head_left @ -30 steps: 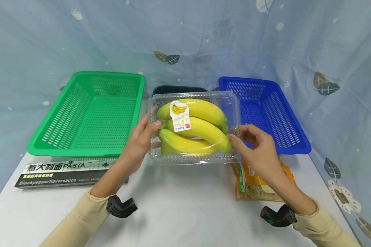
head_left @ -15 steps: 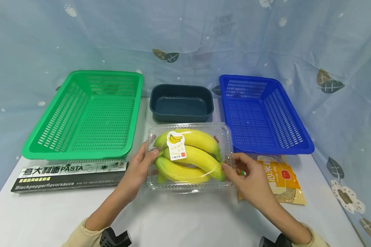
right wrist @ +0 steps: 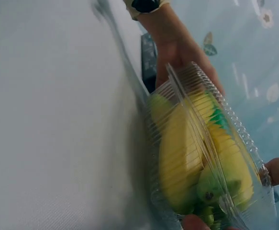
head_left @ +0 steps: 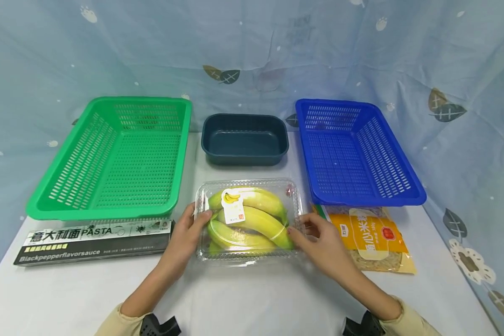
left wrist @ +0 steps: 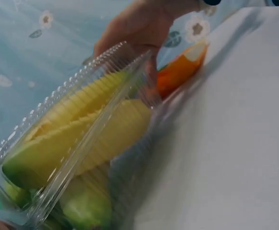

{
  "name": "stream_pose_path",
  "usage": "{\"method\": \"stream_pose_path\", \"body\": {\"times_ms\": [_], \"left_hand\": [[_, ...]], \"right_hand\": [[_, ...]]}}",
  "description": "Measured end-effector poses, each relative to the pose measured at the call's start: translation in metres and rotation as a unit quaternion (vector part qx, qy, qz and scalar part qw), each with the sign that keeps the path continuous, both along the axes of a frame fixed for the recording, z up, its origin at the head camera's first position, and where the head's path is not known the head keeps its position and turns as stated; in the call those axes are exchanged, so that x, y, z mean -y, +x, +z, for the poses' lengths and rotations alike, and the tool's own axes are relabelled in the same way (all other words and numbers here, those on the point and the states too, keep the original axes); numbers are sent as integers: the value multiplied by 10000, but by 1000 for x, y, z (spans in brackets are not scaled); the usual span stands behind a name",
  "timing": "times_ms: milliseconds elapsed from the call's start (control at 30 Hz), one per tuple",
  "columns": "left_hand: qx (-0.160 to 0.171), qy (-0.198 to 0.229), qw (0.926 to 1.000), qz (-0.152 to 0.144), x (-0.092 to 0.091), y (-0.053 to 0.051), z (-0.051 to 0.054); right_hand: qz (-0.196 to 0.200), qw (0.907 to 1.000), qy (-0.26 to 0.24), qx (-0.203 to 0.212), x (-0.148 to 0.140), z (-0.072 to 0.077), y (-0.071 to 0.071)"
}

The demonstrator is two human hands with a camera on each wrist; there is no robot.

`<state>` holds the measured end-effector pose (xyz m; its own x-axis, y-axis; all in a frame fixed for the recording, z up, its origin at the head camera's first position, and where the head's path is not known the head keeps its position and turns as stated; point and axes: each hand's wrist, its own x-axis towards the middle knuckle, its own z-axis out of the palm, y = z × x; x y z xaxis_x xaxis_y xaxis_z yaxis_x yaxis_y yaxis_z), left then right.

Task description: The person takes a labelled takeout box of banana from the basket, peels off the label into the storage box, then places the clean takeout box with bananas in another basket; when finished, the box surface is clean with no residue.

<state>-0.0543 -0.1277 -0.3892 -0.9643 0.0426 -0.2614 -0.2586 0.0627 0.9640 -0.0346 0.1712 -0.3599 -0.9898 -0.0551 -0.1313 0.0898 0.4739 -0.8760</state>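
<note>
A clear plastic box (head_left: 294,200) of yellow-green bananas (head_left: 256,224) with a white label (head_left: 234,212) is between both hands, low over the white table in front of the dark bin. My left hand (head_left: 182,242) grips its left side, thumb on the lid edge. On the right side my right hand (head_left: 325,242) pinches the box with thumb and fingers. Both wrist views show the ribbed box side, the bananas (left wrist: 82,129) and the opposite hand (right wrist: 177,52) at the far end. Whether the box touches the table I cannot tell.
A green basket (head_left: 140,168) stands at the left, a dark bin (head_left: 245,160) at the back middle, a blue basket (head_left: 344,163) at the right. The black pasta box (head_left: 94,242) lies before the green basket, an orange packet (head_left: 375,238) before the blue one.
Both hands have brought the banana box down and nearer the body, slightly left. The dark bin and more of the orange packet have come into view.
</note>
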Motion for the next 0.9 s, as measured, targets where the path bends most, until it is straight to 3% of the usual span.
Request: {"method": "stream_pose_path", "body": {"times_ms": [167,333,467,667,800,900], "left_hand": [[-194,-148,9997,67,-4,-10,-2],[-385,-652,9971,101,-6,-19,-2],[-336,-798,9962,53,-5,-24,-2],[-161,-665,9976,54,-7,-29,0],[-101,-787,9968,13,-10,-33,0],[-88,-1013,9948,-46,-10,-35,1]], "right_hand": [[-51,9996,276,64,1,-8,-11],[-20,9995,310,16,0,-12,-20],[27,9999,11,146,-1,-15,-24],[131,9997,-95,185,-4,-14,-23],[423,9976,551,-34,-10,1,-12],[628,9892,1288,-306,-13,20,-1]]}}
